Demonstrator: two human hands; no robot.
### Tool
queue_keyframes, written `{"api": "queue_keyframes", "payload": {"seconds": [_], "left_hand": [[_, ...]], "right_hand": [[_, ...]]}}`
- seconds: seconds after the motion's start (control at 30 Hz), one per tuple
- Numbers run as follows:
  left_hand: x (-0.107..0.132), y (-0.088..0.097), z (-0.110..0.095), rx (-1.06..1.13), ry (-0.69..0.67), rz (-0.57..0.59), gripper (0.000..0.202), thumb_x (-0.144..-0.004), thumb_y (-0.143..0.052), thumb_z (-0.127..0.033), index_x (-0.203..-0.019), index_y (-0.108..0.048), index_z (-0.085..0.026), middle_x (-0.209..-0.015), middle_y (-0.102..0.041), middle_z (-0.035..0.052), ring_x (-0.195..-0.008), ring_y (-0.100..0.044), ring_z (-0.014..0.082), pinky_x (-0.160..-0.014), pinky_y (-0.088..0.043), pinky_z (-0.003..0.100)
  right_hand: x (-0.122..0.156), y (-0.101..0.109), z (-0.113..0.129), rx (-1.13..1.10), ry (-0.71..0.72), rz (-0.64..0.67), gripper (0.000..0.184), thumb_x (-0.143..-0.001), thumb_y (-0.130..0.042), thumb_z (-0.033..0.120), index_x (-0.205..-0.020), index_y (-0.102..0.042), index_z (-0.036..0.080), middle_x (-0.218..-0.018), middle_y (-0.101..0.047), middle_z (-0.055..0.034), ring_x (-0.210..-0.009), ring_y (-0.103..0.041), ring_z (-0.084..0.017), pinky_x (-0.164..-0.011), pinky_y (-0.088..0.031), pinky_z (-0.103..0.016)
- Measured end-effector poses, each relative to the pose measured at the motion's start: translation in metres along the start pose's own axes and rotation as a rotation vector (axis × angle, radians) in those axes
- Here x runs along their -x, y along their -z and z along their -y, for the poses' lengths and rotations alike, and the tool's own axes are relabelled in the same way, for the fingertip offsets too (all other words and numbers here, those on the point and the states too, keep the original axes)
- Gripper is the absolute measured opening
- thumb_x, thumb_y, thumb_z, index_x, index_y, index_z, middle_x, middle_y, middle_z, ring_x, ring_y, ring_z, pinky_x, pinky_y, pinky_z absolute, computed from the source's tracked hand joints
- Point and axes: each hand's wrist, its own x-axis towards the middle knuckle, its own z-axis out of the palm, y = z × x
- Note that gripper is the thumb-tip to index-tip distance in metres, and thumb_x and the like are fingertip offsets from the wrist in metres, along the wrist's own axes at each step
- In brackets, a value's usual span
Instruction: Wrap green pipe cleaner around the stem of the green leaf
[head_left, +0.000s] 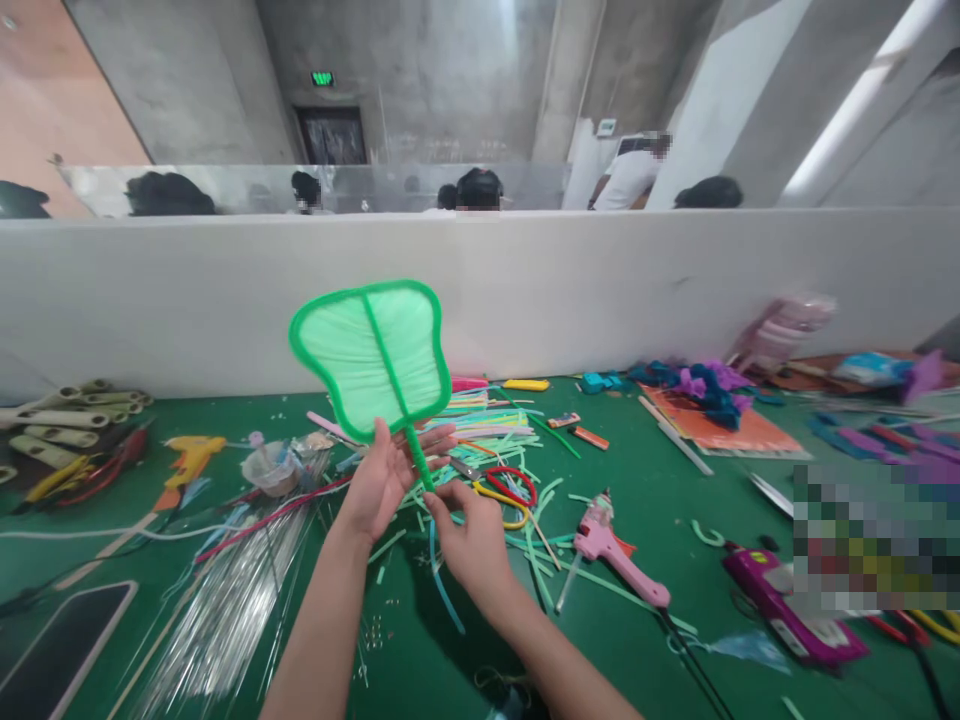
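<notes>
I hold up a green leaf-shaped piece [373,355] made of sheer fabric in a fuzzy wire frame, with a green stem running down its middle. My left hand [381,475] cups the lower edge of the leaf from behind, fingers partly spread around it. My right hand [466,535] pinches the bottom of the green stem [420,462] between thumb and fingertips. Both hands hover above the green table [645,470], over a heap of coloured strips [495,425].
A pink glue gun [613,550] lies right of my hands, a magenta one [787,610] farther right, a yellow one [187,462] at left. Thin silver wires [225,600], a phone [60,650], red and yellow scissors [510,492]. A white partition [600,290] closes the far edge; people sit beyond.
</notes>
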Motion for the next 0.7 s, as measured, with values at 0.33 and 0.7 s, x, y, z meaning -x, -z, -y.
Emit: {"api": "queue_keyframes", "payload": {"seconds": [0.33,0.7], "left_hand": [[-0.025,0.012,0.005,0.052,-0.15,-0.183,0.034,-0.087,-0.059,-0.018,-0.121,-0.065,-0.013,-0.1,-0.079,0.0093,-0.1,-0.074,0.0259,-0.093,-0.057,0.041],[-0.016,0.015,0.004,0.148,-0.111,-0.155,0.029,-0.088,-0.059,-0.017,-0.115,-0.067,-0.011,-0.097,-0.079,0.0112,-0.093,-0.076,0.0267,-0.088,-0.059,0.041]], "right_hand": [[-0.008,0.016,-0.011,-0.389,-0.236,0.235,0.06,-0.08,-0.059,0.072,-0.083,-0.073,0.014,-0.078,-0.073,-0.0079,-0.071,-0.068,-0.019,-0.067,-0.054,-0.031],[0.0,0.019,-0.001,-0.808,-0.474,0.435,0.043,-0.071,-0.081,0.054,-0.087,-0.073,0.015,-0.071,-0.07,-0.0023,-0.066,-0.065,-0.012,-0.065,-0.053,-0.025]]}}
